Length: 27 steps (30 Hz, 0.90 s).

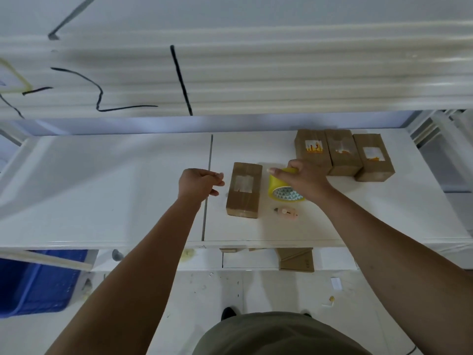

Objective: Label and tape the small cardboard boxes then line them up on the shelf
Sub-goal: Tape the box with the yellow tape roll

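A white shelf [102, 190] is seen from above, with a darker seam running from its back edge to its front edge near the middle. Just right of that seam a small cardboard box [244, 190] lies flat, lengthwise toward the back edge, with a pale label on its upper face. Toward the back right corner of the shelf three more cardboard boxes are lined up side by side, touching one another: the left box [311, 146], the middle box [341, 152] and the right box [373, 157], each bearing a white label with orange marks.

A yellow roll of tape [281, 192] is gripped from above by the right hand [304, 179], the fingers curled closed over its rim; the roll stands tilted, just beside the lone box on its right, and whether it rests on the shelf cannot be told. The left hand [199, 184] is held over the seam, just left of the lone box and apart from it, its fingers loosely curled with thumb and fingertips drawn near one another; whether anything is pinched there cannot be told.

A small pink cutter [286, 213] lies on the shelf, nearer the front edge than the tape. Below the front edge, folded cardboard [297, 260] is seen on a lower level, and a blue bin [38, 283] stands on the floor at the left.
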### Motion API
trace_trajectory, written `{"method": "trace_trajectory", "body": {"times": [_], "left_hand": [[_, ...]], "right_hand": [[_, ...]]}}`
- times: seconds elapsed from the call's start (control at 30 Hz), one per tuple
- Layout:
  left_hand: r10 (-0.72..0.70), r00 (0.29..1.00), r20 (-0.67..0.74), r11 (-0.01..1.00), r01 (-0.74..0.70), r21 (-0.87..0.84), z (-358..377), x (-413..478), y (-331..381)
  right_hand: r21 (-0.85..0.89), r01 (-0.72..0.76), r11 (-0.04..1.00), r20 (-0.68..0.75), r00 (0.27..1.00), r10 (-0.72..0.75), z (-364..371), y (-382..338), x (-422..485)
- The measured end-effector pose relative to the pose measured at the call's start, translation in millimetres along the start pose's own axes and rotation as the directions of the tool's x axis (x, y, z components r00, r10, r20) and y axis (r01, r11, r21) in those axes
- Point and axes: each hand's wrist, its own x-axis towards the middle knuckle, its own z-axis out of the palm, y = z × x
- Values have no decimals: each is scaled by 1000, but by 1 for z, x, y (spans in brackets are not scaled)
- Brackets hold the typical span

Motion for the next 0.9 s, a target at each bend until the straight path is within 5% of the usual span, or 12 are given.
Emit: {"method": "trace_trajectory", "body": {"times": [0.27,0.5,0.63,0.73,0.83,0.9], "left_hand": [[16,999,-38,993,-12,115,14,10,-13],[-128,982,-136,974,150,172,47,-1,-15],[-8,963,-271,953,90,290,63,-14,-18],[98,935,-340,978,-27,207,67,-27,-19],[282,954,-98,915,-237,328,81,-56,-22],[267,963,45,835,-254,488,92,-70,-25]], "right_hand": [[-165,1,986,-9,1000,-3,15,8,16],[-213,-23,977,-9,1000,21,31,8,22],[-243,-20,970,22,999,26,35,4,25],[-252,-15,968,33,999,24,34,3,26],[-254,-5,967,15,1000,9,35,5,24],[-259,0,966,-5,1000,-1,34,8,25]]}}
